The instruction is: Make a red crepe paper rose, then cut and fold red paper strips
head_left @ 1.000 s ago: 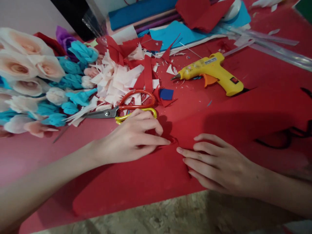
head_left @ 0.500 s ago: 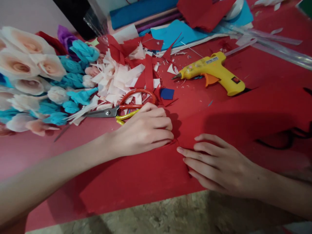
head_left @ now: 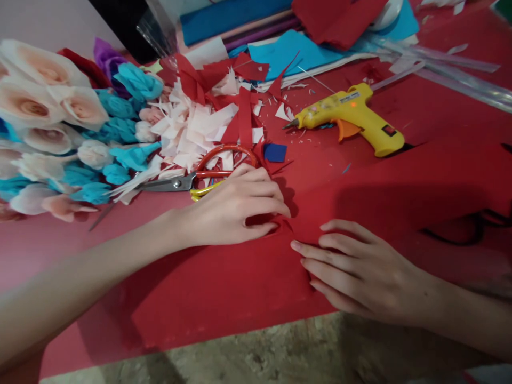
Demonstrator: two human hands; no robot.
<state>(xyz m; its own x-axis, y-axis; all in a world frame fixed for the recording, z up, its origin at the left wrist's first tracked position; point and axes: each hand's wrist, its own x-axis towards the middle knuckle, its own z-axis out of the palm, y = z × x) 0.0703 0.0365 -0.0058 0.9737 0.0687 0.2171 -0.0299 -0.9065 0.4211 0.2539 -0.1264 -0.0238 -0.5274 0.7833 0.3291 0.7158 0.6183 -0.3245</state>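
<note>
A sheet of red paper (head_left: 240, 282) lies along the front of the red table, hard to tell apart from its surface. My left hand (head_left: 240, 205) is bent over the paper's lifted edge, pinching it between thumb and fingers, with a small gap inside the curl. To the right, my right hand (head_left: 356, 266) rests palm down on the red paper, fingers stretched and slightly spread, fingertips close to the pinched spot. Scissors (head_left: 176, 183) with red and yellow handles lie just behind my left hand, which partly covers them.
A yellow glue gun (head_left: 352, 114) lies behind my right hand. White and red paper scraps (head_left: 200, 125) are heaped beyond the scissors. Paper flowers (head_left: 80, 106) fill the left side. Folded blue paper (head_left: 288, 50) and clear glue sticks (head_left: 456, 64) lie at the back.
My left hand has shifted slightly up, and its thumb and fingers have parted into a curl, raising the paper's edge. My right hand stays in place.
</note>
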